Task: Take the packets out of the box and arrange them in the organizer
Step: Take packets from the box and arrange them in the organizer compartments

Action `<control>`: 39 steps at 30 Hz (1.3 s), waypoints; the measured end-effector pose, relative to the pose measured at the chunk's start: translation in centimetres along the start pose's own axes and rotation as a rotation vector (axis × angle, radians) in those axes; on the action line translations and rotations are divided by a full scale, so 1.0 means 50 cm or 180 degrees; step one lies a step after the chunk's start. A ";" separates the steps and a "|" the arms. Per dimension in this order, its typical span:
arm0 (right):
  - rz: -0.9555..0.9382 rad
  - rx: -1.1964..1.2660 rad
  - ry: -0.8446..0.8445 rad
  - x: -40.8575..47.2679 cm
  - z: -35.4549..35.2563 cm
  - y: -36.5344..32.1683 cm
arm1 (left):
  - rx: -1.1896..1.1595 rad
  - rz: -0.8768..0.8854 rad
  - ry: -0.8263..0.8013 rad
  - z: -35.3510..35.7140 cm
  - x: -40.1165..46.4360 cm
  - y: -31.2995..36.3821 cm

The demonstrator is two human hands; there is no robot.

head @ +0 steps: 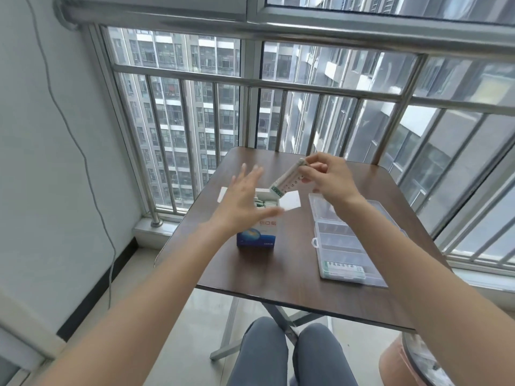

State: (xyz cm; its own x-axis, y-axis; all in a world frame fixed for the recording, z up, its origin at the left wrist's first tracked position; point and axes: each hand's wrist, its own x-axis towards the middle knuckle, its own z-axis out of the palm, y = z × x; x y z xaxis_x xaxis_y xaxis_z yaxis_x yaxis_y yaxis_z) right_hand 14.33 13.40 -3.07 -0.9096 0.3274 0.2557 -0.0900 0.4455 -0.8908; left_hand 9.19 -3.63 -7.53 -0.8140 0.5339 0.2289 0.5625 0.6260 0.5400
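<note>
There is one camera, worn on the person's head. It looks forward and down, and its wide lens bends the edges of the frame. The table (278, 263) sits in the middle, close below. Both arms reach in from the bottom corners. The person's knees (289, 355) show at the bottom middle. The window bars (250, 82) fill the top half, farther away.

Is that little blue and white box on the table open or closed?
Open: the box has its top flaps spread out, and packets show inside.
</note>
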 end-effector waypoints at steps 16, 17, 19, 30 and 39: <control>0.0652 0.1253 0.0152 -0.151 -0.156 0.100 | -0.2819 -0.0191 -0.1372 0.112 -0.018 0.188; 0.0690 0.1237 0.0142 -0.155 -0.162 0.102 | -0.2876 -0.0219 -0.1349 0.117 -0.021 0.193; 0.0720 0.1216 0.0127 -0.162 -0.173 0.107 | -0.2983 -0.0254 -0.1202 0.126 -0.028 0.200; 0.0716 0.1061 0.0047 -0.181 -0.164 0.126 | -0.2957 -0.0427 -0.0510 0.143 -0.060 0.173; 0.1021 0.0524 0.0647 -0.176 -0.166 0.185 | -0.2672 -0.0670 0.0154 0.156 -0.049 0.146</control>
State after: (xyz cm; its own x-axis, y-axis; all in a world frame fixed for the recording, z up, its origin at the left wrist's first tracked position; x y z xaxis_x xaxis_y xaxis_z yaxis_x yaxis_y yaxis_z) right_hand 24.85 21.55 -10.46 -0.8049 0.5933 0.0096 0.1064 0.1602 -0.9813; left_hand 16.45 4.06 -10.47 -0.9051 0.4174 0.0810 0.1219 0.0722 0.9899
